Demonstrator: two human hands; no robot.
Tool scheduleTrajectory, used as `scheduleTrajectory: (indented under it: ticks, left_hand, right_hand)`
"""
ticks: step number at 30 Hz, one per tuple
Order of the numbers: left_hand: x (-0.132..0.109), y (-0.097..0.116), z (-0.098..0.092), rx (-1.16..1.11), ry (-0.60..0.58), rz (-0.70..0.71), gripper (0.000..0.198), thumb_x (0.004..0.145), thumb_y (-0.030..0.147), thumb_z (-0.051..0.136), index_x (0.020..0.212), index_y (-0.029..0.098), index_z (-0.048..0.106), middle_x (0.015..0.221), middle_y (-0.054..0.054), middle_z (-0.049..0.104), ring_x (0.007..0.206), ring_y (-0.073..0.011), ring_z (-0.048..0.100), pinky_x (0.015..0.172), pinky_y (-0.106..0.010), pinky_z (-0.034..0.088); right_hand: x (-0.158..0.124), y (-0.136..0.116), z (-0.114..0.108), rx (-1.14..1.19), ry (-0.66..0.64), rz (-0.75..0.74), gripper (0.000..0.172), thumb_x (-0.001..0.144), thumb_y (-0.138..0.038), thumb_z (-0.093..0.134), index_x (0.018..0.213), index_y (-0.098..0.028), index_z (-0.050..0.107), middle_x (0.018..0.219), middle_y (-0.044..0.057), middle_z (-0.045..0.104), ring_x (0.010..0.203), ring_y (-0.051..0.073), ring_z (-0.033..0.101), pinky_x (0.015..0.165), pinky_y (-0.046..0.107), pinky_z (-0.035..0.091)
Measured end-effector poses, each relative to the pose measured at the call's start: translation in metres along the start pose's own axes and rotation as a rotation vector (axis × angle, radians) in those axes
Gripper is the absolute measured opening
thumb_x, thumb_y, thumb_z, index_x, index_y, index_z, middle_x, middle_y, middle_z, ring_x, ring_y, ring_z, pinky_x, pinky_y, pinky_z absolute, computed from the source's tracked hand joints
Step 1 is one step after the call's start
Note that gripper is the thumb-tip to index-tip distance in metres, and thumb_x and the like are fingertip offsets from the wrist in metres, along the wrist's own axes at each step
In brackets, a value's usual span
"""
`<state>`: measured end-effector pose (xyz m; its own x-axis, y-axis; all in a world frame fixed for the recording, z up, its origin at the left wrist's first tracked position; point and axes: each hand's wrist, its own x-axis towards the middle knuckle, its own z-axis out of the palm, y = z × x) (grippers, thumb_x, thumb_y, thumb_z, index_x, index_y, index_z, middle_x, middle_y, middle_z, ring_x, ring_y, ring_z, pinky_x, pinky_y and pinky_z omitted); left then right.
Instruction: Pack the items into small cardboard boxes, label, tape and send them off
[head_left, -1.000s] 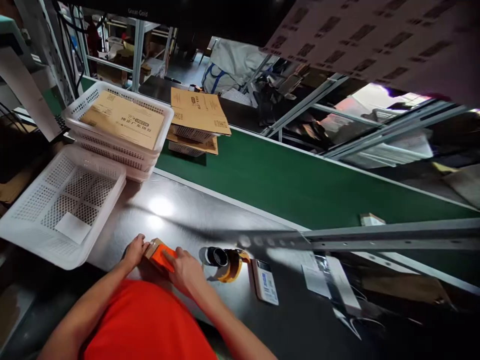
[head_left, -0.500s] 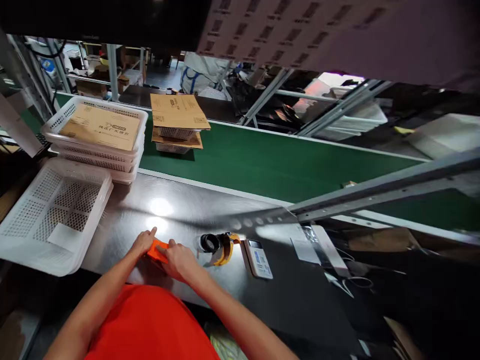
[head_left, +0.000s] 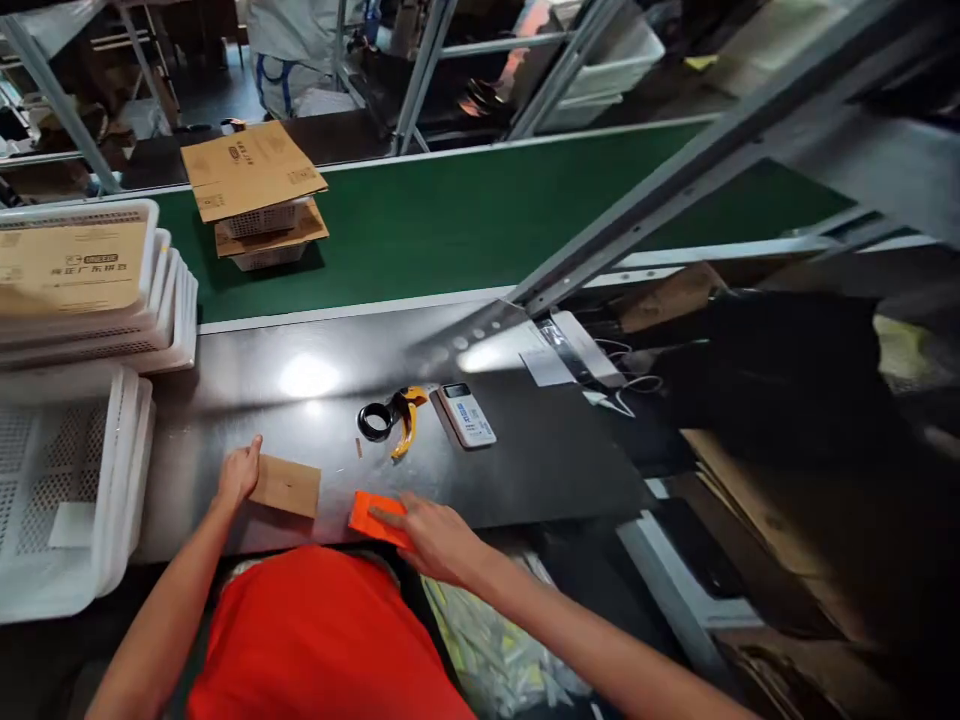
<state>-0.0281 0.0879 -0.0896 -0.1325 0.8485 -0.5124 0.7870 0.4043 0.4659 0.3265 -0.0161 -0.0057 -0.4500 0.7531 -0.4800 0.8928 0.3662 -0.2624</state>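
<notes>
My left hand [head_left: 240, 474] grips the left edge of a small brown cardboard box [head_left: 286, 486] at the table's front edge, thumb raised along its side. To the right, my right hand [head_left: 436, 534] is closed on a bright orange flat block [head_left: 375, 516], its index finger stretched along the top. A gap separates the orange block from the box. Beyond my hands lies a tape dispenser with a black ring and yellow handle [head_left: 406, 428]. Beside it rests a white, phone-sized device with a dark screen [head_left: 470, 416].
White perforated baskets [head_left: 112, 480] are stacked at the left, some with a cardboard sheet [head_left: 75, 268] on top. Small baskets under cardboard [head_left: 251, 170] stand on the green belt [head_left: 450, 220]. A metal strut [head_left: 637, 180] slants over the right side. Below the table lies a plastic bag [head_left: 487, 630].
My hands have moved apart: the right carries the orange block rightward, while the left stays at the brown box, which has come into clear sight. The view has turned right and down.
</notes>
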Motion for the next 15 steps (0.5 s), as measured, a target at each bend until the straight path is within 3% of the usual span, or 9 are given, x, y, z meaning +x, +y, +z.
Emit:
scheduleTrajectory:
  ticks: [7, 11, 15]
  left_hand:
    - [0.006, 0.005, -0.006, 0.096, -0.025, 0.004, 0.075, 0.107, 0.059, 0.021, 0.109, 0.010, 0.078, 0.126, -0.026, 0.076, 0.126, -0.0407, 0.069, 0.109, -0.048, 0.048]
    - [0.009, 0.006, -0.006, 0.122, -0.002, 0.025, 0.075, 0.108, 0.057, 0.019, 0.114, 0.010, 0.077, 0.131, -0.026, 0.075, 0.127, -0.0394, 0.068, 0.108, -0.048, 0.049]
    - [0.013, 0.006, -0.006, 0.149, 0.041, 0.060, 0.071, 0.108, 0.056, 0.019, 0.109, 0.015, 0.077, 0.126, -0.021, 0.078, 0.122, -0.0360, 0.071, 0.104, -0.043, 0.054]
  right_hand:
    - [0.060, -0.028, 0.025, 0.102, 0.073, 0.006, 0.044, 0.093, -0.018, 0.063, 0.135, -0.028, 0.073, 0.112, 0.014, 0.073, 0.093, 0.027, 0.070, 0.081, 0.038, 0.057]
    - [0.067, -0.031, 0.022, 0.189, 0.135, 0.036, 0.045, 0.092, -0.012, 0.060, 0.131, -0.026, 0.076, 0.115, 0.013, 0.074, 0.100, 0.028, 0.071, 0.088, 0.040, 0.056]
    - [0.081, -0.026, 0.010, 0.289, 0.096, 0.040, 0.053, 0.080, -0.009, 0.066, 0.128, -0.029, 0.079, 0.105, 0.006, 0.079, 0.100, 0.027, 0.074, 0.088, 0.037, 0.054]
